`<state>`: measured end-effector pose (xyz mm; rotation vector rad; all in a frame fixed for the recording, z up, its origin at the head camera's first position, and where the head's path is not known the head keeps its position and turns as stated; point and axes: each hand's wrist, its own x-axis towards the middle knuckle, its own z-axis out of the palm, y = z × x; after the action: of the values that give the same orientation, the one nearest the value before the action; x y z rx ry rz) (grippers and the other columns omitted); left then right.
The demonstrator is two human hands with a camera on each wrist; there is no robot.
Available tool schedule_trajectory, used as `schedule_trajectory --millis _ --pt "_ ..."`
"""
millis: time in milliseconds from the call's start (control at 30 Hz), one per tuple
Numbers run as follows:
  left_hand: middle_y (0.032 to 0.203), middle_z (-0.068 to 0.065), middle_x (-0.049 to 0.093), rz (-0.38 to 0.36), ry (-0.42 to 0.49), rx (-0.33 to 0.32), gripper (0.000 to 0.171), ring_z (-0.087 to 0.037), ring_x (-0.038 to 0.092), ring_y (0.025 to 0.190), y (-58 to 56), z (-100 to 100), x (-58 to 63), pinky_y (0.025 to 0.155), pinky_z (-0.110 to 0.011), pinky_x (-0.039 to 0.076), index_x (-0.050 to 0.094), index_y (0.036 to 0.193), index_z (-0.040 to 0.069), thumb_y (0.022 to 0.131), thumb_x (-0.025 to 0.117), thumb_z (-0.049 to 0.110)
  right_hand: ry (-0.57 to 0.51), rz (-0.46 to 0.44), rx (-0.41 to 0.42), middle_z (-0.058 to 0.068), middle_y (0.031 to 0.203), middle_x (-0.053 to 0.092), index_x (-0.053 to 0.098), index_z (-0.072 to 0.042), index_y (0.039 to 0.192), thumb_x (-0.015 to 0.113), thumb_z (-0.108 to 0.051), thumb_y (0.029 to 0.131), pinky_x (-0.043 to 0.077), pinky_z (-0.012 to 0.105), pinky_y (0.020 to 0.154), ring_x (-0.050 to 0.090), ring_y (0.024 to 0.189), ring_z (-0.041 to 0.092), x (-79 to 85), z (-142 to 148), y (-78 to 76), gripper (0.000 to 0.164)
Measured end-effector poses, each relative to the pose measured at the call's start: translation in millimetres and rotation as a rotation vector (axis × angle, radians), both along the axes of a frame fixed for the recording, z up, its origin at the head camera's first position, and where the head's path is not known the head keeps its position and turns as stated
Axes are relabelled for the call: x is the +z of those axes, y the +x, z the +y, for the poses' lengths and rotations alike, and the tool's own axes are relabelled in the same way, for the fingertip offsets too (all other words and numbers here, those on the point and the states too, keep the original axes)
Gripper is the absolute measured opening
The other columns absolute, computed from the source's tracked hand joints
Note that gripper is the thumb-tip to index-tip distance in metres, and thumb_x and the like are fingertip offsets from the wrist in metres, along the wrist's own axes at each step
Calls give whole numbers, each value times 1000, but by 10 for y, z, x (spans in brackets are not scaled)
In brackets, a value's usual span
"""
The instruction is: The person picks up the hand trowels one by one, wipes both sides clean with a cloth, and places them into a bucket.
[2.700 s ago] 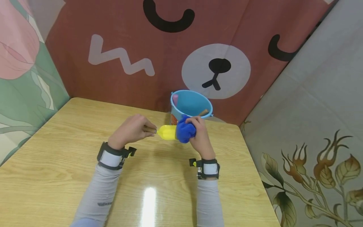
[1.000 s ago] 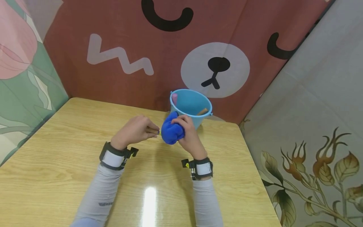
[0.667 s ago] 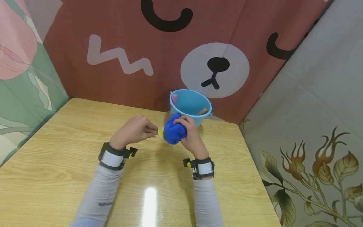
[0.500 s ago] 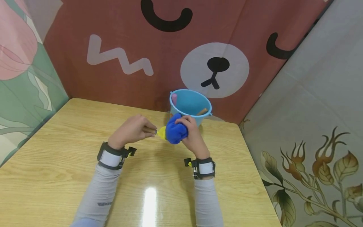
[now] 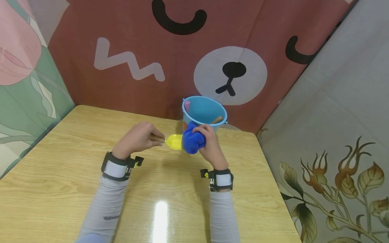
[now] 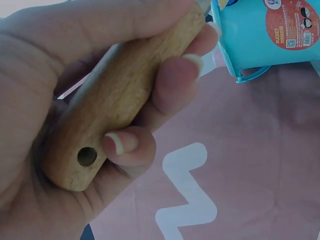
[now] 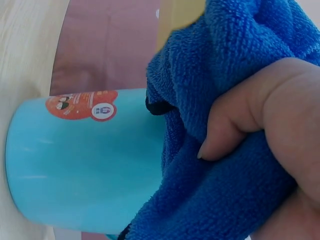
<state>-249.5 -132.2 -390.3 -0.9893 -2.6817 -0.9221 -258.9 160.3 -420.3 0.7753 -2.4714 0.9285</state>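
My left hand (image 5: pixel 139 139) grips the wooden handle (image 6: pixel 120 95) of a small yellow-bladed toy shovel (image 5: pixel 174 142). The handle has a hole near its end, plain in the left wrist view. The blade points right, held above the table in front of the bucket. A blue terry cloth (image 5: pixel 193 139) is bunched in my right hand (image 5: pixel 209 143), wrapped over the blade's far part and hiding it. In the right wrist view the thumb presses into the folds of the cloth, and a bit of yellow shows above them.
A light blue bucket (image 7: pixel 90 165) stands at the table's back edge, just behind the cloth. Inside it are a pink item (image 5: pixel 187 106) and a wooden stick end (image 5: pixel 217 119). The wood-grain table (image 5: pixel 146 202) meets a brown printed curtain (image 5: pixel 121 87) at the back.
The cloth first slid left along the shovel blade to near the handle, then back right, so more yellow shows again. My left hand shifted slightly left with the handle.
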Motion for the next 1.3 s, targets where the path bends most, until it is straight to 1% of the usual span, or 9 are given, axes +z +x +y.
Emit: schedule_trajectory --millis 233,433,600,767,867,1000,1133,1200,1300 --pt "96 -4 79 -29 21 27 21 -14 75 82 16 -89 35 75 -37 62 82 102 6 81 87 10 -14 -54 -13 15 123 55 65 -10 114 63 27 72 44 61 108 49 128 38 -3 98 0 56" --pt "102 -7 79 -53 66 84 27 -16 75 86 58 -210 66 74 -37 62 80 108 5 83 85 15 -4 -95 -35 16 128 56 65 -9 112 66 27 74 42 65 108 47 132 39 -7 180 0 53" --pt "101 -8 79 14 125 68 27 -16 75 83 90 -255 106 73 -36 63 80 108 4 84 85 14 -75 -91 3 16 128 59 63 -9 116 64 26 74 40 59 112 51 130 37 -15 198 -19 55" --pt "99 -6 79 88 207 39 25 -14 76 81 93 -243 109 73 -34 63 80 108 5 84 84 11 -185 -99 73 15 128 62 55 -7 132 64 20 80 40 54 113 55 129 33 -41 146 -41 59" --pt "98 -4 79 128 246 34 24 -13 76 82 92 -213 103 73 -34 63 80 109 7 86 83 11 -247 -116 96 15 125 62 51 -8 137 65 19 82 42 53 112 58 124 31 -68 109 -65 63" --pt "96 -4 79 188 302 20 25 -12 75 80 96 -149 104 72 -33 63 80 109 7 85 84 10 -302 -136 119 17 124 60 47 -5 139 63 23 79 44 54 109 58 120 33 -96 63 -81 68" --pt "97 -5 79 242 359 -23 27 -13 76 80 104 -72 111 71 -31 63 80 109 5 83 85 7 -330 -145 125 23 127 57 43 2 138 62 26 74 44 55 108 56 120 38 -93 8 -67 70" --pt "97 -5 79 260 380 -47 28 -13 76 81 105 -33 115 72 -30 62 79 109 4 82 85 6 -339 -147 125 26 128 56 41 5 136 64 25 74 44 56 108 56 121 41 -66 -30 -40 69" --pt "98 -6 79 277 396 -79 29 -14 77 84 99 23 115 73 -30 62 79 110 4 82 85 5 -352 -149 148 29 131 55 41 8 134 67 22 76 45 56 109 55 124 44 60 -107 72 65"
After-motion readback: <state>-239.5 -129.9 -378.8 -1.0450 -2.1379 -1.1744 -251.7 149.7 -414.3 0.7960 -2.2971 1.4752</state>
